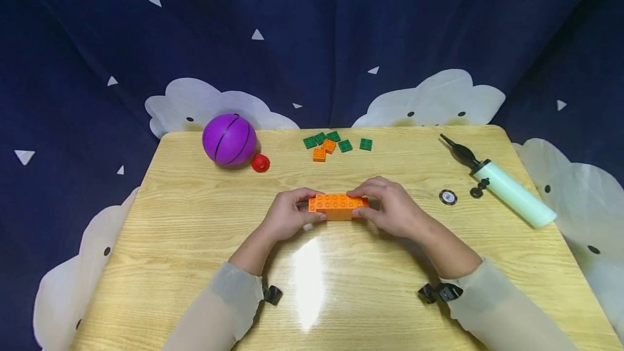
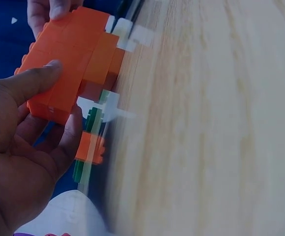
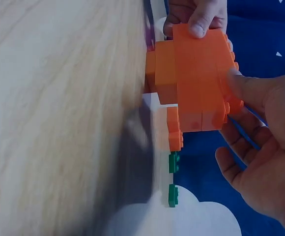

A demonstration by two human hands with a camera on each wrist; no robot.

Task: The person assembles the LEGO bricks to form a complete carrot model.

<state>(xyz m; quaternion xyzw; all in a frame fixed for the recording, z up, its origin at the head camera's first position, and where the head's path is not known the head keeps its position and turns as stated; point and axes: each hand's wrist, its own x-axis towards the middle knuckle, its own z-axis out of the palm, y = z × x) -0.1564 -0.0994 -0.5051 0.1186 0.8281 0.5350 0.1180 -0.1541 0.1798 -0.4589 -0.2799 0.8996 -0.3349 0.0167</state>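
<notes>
Both hands are gripping one chunky orange brick block near the middle of the wooden table, a bit closer to the far edge than to the near one. It's looking like several studded bricks pressed together into a long, low bar, two layers deep going by the wrist views, with rows of round studs on top and seams showing between the pieces. The left hand is pinching the left end, thumb on the near face and fingers curling over the far side. The right hand is doing the same on the right end, thumb on the near face and fingers wrapping over the top.

Other stuff is sitting along the far edge: loose green and orange plates just behind the block, and a purple ball with a red cap towards the far left corner. A mint-coloured hand pump is lying by the right edge, with a small round black disc near it.
</notes>
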